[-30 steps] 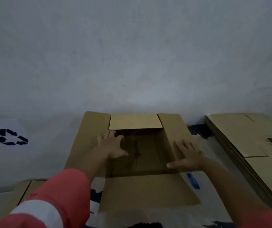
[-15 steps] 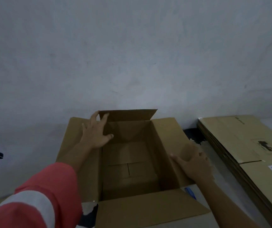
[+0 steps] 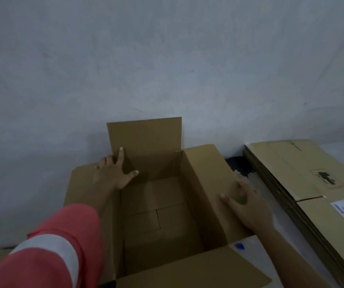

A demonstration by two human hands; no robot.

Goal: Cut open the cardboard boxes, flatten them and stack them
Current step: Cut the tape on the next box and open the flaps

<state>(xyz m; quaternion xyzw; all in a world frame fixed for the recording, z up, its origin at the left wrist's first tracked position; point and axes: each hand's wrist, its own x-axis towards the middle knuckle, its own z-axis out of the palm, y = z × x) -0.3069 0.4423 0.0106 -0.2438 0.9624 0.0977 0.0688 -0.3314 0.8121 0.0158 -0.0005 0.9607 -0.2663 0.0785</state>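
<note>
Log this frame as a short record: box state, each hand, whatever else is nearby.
box: open on top, not yet flattened
far flap: standing upright
left hand: at the far-left corner, fingers spread, index touching the far flap
right hand: rests on the right flap; grip unclear
stack: flattened boxes, right of the box
blue item: small, by the near-right corner, partly hidden

Blue object (image 3: 239, 245) mostly behind box (image 3: 187, 271); flattened stack (image 3: 312, 167) partly off-frame right.
</note>
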